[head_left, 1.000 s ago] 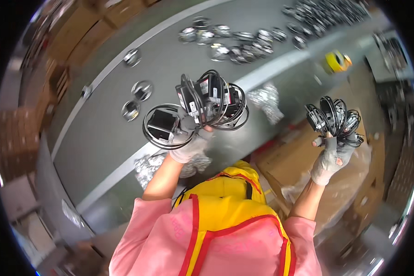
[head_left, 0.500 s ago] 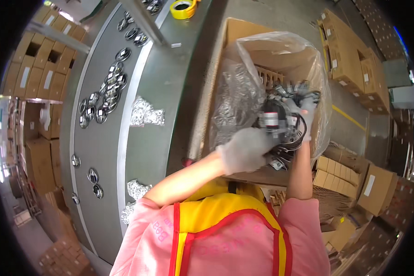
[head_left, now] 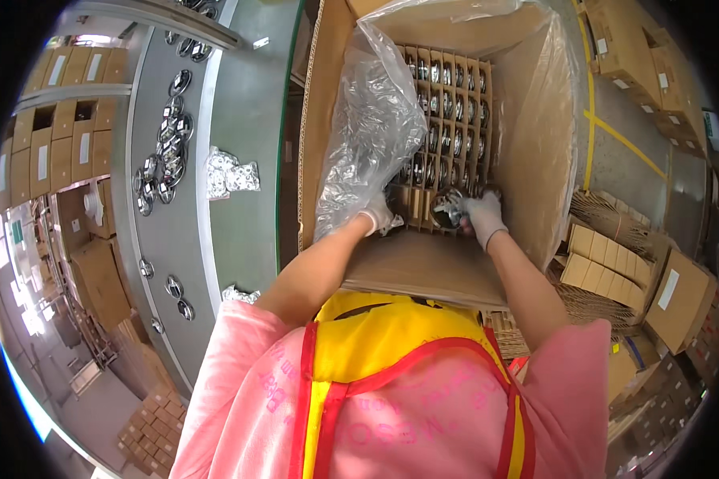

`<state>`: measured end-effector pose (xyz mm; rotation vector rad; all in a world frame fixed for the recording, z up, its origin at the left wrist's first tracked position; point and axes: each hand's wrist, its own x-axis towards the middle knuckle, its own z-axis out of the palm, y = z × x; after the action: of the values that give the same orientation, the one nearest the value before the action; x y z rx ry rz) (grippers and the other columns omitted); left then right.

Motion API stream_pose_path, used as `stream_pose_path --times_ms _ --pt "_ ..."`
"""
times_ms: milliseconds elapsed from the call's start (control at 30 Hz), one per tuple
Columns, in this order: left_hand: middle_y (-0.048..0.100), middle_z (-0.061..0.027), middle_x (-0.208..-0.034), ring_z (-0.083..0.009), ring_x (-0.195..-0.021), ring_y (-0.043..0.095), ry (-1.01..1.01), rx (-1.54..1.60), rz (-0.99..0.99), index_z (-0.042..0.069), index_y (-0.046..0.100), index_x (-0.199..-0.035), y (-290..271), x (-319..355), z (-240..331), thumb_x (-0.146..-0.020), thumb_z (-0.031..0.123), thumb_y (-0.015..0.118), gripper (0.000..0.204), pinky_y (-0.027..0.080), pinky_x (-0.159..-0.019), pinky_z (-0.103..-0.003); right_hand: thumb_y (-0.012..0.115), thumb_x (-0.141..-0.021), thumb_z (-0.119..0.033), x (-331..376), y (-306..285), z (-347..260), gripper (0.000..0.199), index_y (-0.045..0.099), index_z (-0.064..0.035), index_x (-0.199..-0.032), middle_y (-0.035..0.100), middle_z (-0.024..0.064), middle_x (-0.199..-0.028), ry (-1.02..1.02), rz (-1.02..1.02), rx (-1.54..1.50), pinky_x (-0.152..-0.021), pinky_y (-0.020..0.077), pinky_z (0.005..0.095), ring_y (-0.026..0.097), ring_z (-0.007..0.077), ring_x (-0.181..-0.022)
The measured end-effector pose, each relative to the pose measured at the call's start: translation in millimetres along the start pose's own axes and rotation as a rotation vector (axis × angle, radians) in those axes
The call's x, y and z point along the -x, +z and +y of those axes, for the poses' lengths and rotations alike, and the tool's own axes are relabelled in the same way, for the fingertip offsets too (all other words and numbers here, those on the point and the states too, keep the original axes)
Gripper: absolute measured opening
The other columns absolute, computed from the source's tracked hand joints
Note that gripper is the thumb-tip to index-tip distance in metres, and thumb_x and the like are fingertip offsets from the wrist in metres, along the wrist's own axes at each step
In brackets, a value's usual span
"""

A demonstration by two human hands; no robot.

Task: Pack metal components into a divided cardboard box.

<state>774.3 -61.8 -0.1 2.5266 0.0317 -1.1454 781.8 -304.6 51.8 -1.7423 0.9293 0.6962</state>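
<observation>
Large open brown carton [head_left: 527, 120] is lined with a clear plastic bag [head_left: 367, 128] and gridded by cardboard dividers [head_left: 447, 104]. Brown cartons with white labels [head_left: 669, 289] are stacked at right, more [head_left: 60, 104] shelved at far left.

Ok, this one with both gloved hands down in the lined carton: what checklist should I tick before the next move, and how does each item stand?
1. Right hand has hold of the bundle of round metal parts: ok, it is against the bundle, though the fingers are partly hidden.
2. Left hand inside the carton: ok; what it holds, cannot tell.
3. Plastic liner clear of the divider grid: not ok, it sags over the left cells.
4. Free cell under the bundle: cannot tell.
5. Carton open and upright: ok.
</observation>
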Motion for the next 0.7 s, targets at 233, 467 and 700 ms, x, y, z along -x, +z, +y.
stream_pose_path --times_ms 233,467,700 --pt "0.064 -0.0153 -0.097 -0.0267 -0.088 0.063 -0.432 0.859 -0.156 0.0 0.051 -0.123 -56 44 56 -0.082 0.012 0.067 0.045 0.055 -0.071 -0.037 0.065 -0.082 -0.005 5 6 46 0.026 0.049 0.0045 -0.1 0.062 0.014 -0.078 0.319 0.024 -0.265 -0.036 0.046 0.0323 0.057 0.0189 -0.046" --pt "0.062 -0.0091 -0.101 -0.019 -0.073 0.058 -0.527 1.385 -0.145 0.008 0.049 -0.123 33 9 13 -0.091 0.012 0.056 0.033 0.054 -0.06 -0.034 0.059 -0.086 -0.011 -10 3 57 0.015 0.052 -0.0087 -0.1 0.059 0.0073 -0.075 0.299 -0.005 -0.398 -0.043 0.0464 0.0335 0.058 0.0195 -0.054" --pt "0.059 -0.007 -0.1 -0.0179 -0.071 0.057 -0.451 1.459 -0.202 0.007 0.051 -0.113 40 -3 4 -0.096 0.02 0.046 0.022 0.053 -0.059 -0.034 0.06 -0.084 -0.012 -16 -4 57 0.021 0.052 -0.0078 -0.104 0.06 0.01 -0.08 0.319 -0.235 -0.325 -0.044 0.0481 0.036 0.06 0.0209 -0.054"
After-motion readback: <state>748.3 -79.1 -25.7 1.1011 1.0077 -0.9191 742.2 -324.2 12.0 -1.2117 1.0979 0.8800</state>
